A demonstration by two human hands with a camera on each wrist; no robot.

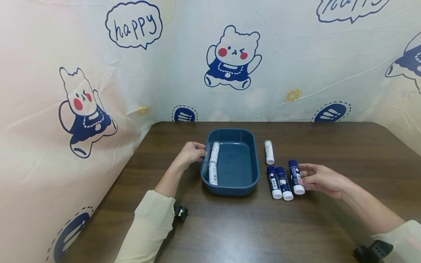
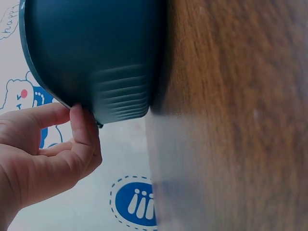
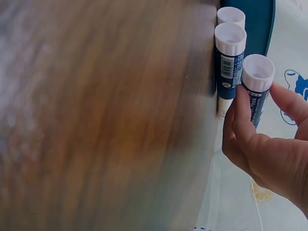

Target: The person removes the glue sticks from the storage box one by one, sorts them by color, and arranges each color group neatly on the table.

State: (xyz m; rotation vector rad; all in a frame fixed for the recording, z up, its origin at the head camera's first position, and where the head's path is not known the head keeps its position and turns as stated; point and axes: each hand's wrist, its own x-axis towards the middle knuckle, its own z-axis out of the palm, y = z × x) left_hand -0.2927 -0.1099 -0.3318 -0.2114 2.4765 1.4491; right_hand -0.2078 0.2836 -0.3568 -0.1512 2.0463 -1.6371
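Right hand [image 1: 323,180] pinching a navy, white-ended plastic tube [image 1: 294,171] right of the tray: probably light, stiff, slightly slippery, best held around its barrel! Left hand [image 1: 194,152] grips the rim of that blue rectangular plastic tray [image 1: 237,157], with two matching navy tubes [image 1: 281,182] lying in between.

High head view, close wrist views
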